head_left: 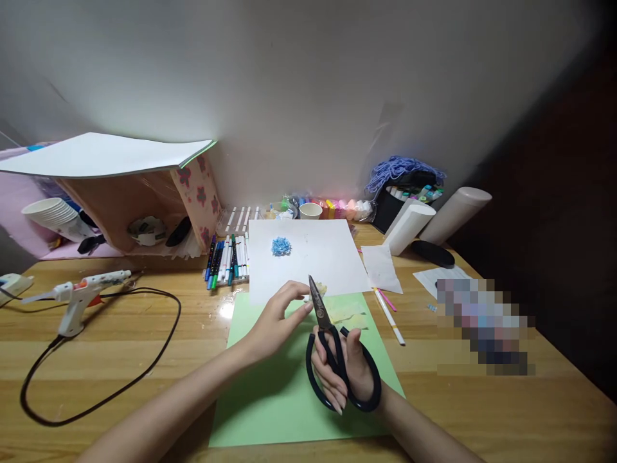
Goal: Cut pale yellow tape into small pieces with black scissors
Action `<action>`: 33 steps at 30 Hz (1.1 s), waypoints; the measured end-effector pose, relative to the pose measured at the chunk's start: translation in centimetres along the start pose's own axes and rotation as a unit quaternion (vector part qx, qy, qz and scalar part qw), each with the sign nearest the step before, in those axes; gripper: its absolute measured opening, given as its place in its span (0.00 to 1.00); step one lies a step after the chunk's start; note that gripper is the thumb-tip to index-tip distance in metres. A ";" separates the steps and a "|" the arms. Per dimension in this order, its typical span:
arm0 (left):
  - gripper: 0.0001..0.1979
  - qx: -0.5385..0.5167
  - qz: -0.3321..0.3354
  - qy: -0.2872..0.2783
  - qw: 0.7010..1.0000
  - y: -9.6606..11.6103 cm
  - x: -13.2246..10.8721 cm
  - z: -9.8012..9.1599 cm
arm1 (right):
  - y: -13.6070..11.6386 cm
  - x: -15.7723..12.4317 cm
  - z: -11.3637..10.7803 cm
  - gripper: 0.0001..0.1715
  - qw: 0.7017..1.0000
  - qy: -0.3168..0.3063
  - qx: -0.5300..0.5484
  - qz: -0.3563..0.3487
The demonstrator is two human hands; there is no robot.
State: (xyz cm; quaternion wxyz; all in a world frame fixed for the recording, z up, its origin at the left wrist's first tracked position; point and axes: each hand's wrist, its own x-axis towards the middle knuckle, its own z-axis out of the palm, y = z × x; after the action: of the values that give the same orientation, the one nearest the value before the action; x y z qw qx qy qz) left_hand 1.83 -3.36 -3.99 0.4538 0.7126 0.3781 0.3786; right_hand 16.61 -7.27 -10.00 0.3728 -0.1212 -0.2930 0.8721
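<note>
My right hand (pixel 344 373) grips black scissors (pixel 332 350) by their handles, blades shut and pointing away over the green sheet (pixel 270 399). My left hand (pixel 279 318) hovers beside the blade tip, fingers pinched near a small pale yellow scrap (pixel 321 289); whether it holds the scrap is unclear. More pale yellow pieces (pixel 349 315) lie on the green sheet. A white sheet (pixel 328 257) beyond carries a small blue crumpled clump (pixel 281 246).
A glue gun (pixel 80 299) with a looping black cord (pixel 96 360) lies left. Markers (pixel 226 260) sit beside the white sheet. A paper cup (pixel 310 210), colour pots, white rolls (pixel 409 225), a pen holder with blue yarn (pixel 405 173) and stacked cups (pixel 53 215) line the back.
</note>
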 end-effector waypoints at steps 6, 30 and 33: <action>0.10 -0.095 -0.085 0.052 0.990 -1.1 -0.8 0.8 | -0.3 -0.6 0.2 0.44 0.999 -0.009 -0.042 0.027; 0.15 0.100 -0.096 0.172 0.975 0.8 -2.6 -0.6 | 0.0 -2.1 1.8 0.48 0.942 0.058 -0.322 0.076; 0.14 0.116 -0.099 0.185 0.971 0.8 -2.6 -0.6 | -0.1 -2.1 2.1 0.47 0.935 0.047 -0.345 0.069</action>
State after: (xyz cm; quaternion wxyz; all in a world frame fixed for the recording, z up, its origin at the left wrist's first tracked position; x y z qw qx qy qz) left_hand 0.36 -5.63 -3.60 0.3253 0.6366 0.5660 0.4105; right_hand 17.26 -9.58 -8.27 0.2605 -0.3034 -0.5488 0.7341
